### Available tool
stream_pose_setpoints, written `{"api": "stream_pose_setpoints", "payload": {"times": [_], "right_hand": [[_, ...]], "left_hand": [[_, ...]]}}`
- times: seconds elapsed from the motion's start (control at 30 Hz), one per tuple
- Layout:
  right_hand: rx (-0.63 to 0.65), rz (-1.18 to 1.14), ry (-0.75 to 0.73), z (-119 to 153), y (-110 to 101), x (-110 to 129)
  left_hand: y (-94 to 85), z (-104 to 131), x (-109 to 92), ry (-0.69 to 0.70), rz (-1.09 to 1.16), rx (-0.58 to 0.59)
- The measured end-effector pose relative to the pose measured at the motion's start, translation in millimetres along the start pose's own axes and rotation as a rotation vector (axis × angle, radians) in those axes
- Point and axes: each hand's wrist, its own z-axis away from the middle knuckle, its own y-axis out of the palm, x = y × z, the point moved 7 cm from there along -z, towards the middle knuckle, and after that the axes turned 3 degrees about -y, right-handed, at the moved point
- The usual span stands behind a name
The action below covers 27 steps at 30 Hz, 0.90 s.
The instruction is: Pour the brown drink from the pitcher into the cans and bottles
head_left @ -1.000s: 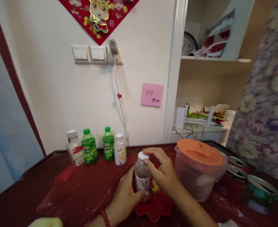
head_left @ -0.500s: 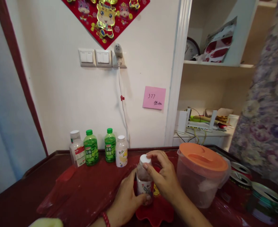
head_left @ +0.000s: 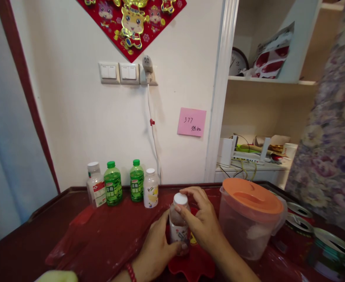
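Plainly, left hand (head_left: pixel 157 244) and right hand (head_left: pixel 204 219) share one capped bottle (head_left: pixel 178 233)

The left hand is partly open, curved round the bottle's lower body, its thumb across the front. The right hand is half curled, thumb and forefinger at the white cap (head_left: pixel 180 199). The bottle stands upright over a red scalloped dish (head_left: pixel 192 266); whether its base touches the dish is hard to tell.

To the bottle's left and farther back, four upright bottles line the rear of the dark red desk (head_left: pixel 19 250): a yellow-printed bottle (head_left: pixel 151 192), two green bottles (head_left: pixel 136 182) (head_left: pixel 112 186) and a clear bottle (head_left: pixel 96 188) with a red-and-white label. To its right is a clear pitcher (head_left: pixel 239 235) under an orange lid (head_left: pixel 251 196), with opened cans (head_left: pixel 331 254) beyond. Above and behind the bottle, a pink note (head_left: pixel 191 122) marked "377" is on the wall (head_left: pixel 102 121).
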Motion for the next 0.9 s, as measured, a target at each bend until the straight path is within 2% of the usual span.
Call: {"api": "stream_pose_setpoints", "payload": {"times": [0.2, 0.4, 0.6, 0.77, 0.9], "right_hand": [[0.05, -0.068, 0.012, 4, 6, -5], [0.017, -0.079, 0.1, 2, 3, -9], [0.104, -0.15, 0.16, 5, 8, -14], [0.06, -0.137, 0.168, 2, 5, -13], [0.09, -0.166, 0.198, 3, 6, -13]], "left_hand": [[-1.6, -1, 1, -0.003, -0.037, -0.021], [-0.4, 1, 0, 0.027, -0.012, -0.011], [-0.4, 0, 3, 0.018, -0.001, -0.017], [0.4, 0, 4, 0.028, 0.019, -0.006], [0.8, -1, 6, 0.024, 0.02, -0.014]]}}
